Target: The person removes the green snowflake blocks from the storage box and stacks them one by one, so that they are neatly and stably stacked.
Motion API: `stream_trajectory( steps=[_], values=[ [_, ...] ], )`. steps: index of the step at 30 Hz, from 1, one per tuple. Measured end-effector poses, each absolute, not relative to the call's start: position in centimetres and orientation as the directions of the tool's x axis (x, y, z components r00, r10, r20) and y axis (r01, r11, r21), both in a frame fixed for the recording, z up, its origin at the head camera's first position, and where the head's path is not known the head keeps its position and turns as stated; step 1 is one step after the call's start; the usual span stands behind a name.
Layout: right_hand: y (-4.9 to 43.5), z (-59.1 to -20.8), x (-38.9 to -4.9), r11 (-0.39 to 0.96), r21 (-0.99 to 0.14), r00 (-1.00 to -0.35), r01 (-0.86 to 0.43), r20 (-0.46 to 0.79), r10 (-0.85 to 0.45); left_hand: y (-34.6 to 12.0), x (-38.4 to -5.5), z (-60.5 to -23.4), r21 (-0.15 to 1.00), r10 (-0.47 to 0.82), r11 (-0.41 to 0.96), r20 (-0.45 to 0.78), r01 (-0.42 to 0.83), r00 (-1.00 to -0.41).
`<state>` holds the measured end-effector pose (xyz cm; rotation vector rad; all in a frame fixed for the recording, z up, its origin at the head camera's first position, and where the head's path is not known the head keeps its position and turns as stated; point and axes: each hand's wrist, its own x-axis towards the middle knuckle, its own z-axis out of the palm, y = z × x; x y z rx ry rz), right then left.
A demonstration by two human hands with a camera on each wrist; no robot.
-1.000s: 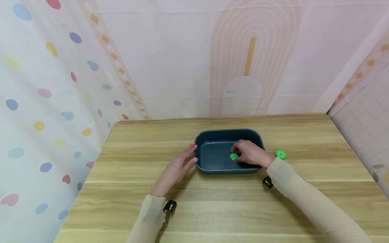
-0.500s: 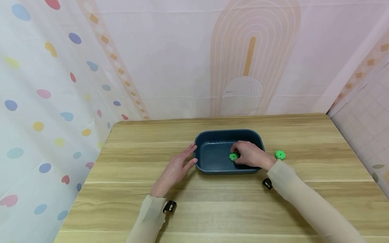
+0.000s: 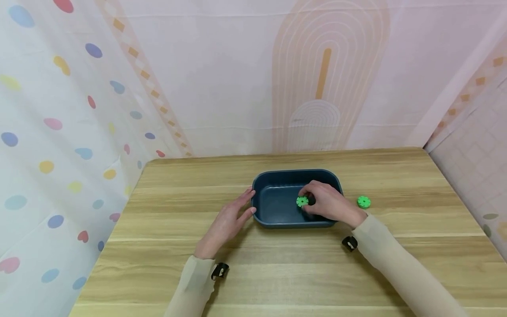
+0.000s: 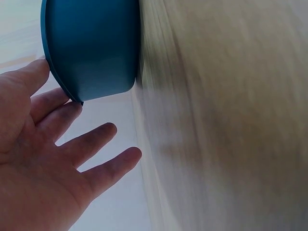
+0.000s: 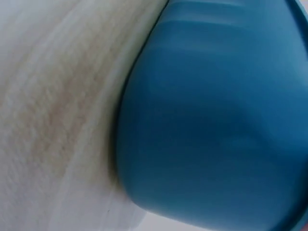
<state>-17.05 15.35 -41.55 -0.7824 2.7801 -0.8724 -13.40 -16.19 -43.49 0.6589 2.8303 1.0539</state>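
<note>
A dark blue rectangular tub [image 3: 273, 224] stands on the wooden table. My left hand [image 3: 224, 226] is at its left end, fingers spread, thumb and some fingertips touching the rim from outside; the left wrist view shows the same hand [image 4: 53, 144] with two fingers off the tub [image 4: 96, 48]. Over the tub's right side reaches my right hand [image 3: 326, 201], pinching a green notched plastic disc [image 3: 302, 201] between thumb and fingers inside the tub. Only the tub's outer wall [image 5: 211, 120] and table fill most of the right wrist view; the right fingers are hidden there.
Another green notched disc [image 3: 363, 202] lies on the table [image 3: 277, 273] to the right of the tub, close to my right forearm. Behind the table hangs a patterned curtain [image 3: 229, 79]; a dotted curtain [image 3: 59, 176] is on the left.
My right hand, with the green disc, has shifted slightly left and up in the tub. The left hand stays at the rim. The head view has turned slightly.
</note>
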Motion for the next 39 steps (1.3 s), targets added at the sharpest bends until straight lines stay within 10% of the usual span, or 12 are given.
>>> stream_trajectory(
  steps=[39],
  values=[
    [18.9,-40.5,-14.5,0.636,-0.649,-0.893,-0.418,0.165,-0.420,-16.2,-13.6,-43.6,0.621,0.406,0.686,0.106,0.379,-0.908]
  ],
)
